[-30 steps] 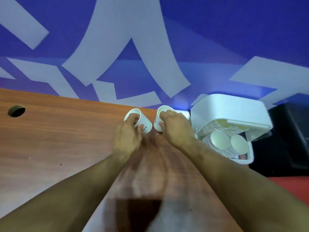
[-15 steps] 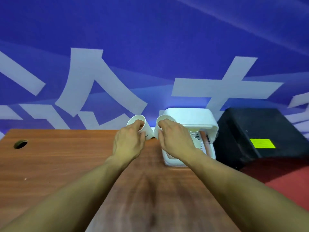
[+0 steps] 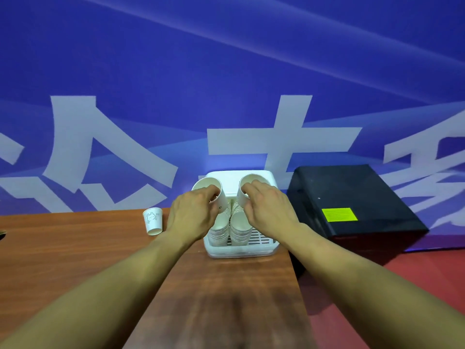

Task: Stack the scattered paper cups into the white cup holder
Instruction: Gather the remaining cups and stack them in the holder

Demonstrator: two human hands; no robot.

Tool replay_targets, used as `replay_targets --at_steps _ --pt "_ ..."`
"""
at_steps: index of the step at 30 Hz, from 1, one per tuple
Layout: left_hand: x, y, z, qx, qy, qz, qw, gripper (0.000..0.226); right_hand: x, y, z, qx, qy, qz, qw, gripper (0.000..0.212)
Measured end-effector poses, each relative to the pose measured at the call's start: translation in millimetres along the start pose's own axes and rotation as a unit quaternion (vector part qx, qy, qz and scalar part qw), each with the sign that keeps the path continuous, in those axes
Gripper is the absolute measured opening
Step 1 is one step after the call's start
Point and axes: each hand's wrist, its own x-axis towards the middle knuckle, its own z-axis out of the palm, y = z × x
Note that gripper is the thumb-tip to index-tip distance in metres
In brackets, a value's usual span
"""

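Here, each hand held one paper cup over the holder, which stood at the right end of the table, close against the blue wall with its large white characters. The left hand pinched the left cup at its rim, with fingertips curled over the near edge and into the mouth; its thumb was hidden. The right hand pinched the right cup in the same way, fingers hooked over the near rim.

Both cups were tilted with their mouths toward the camera. They were apart from each other and sat in front of the holder's white upper part. Below them two stacks of nested cups lay side by side in the holder, open ends up, on its slotted floor. The left cup's base was just above the left stack, but whether either held cup touched a stack could not be told.

A loose cup with a small drawing on it stood wide end up near the table's far edge, just left of the left hand. A black box with a yellow-green label sat to the right of the holder, off the table, over a red floor. A dark hole showed at the table's left edge.
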Motion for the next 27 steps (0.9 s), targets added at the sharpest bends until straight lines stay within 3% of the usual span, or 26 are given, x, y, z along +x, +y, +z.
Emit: replay_targets --at_steps 18,27 --pt "6 -12 49 0.011 -0.073 -0.018 0.997 0.011 -1 39 77 0.039 -0.109 -0.038 0.993 0.014" --pt "13 -25 69 0.011 -0.101 -0.016 0.995 0.014 0 42 103 0.035 -0.192 -0.018 0.981 0.024"
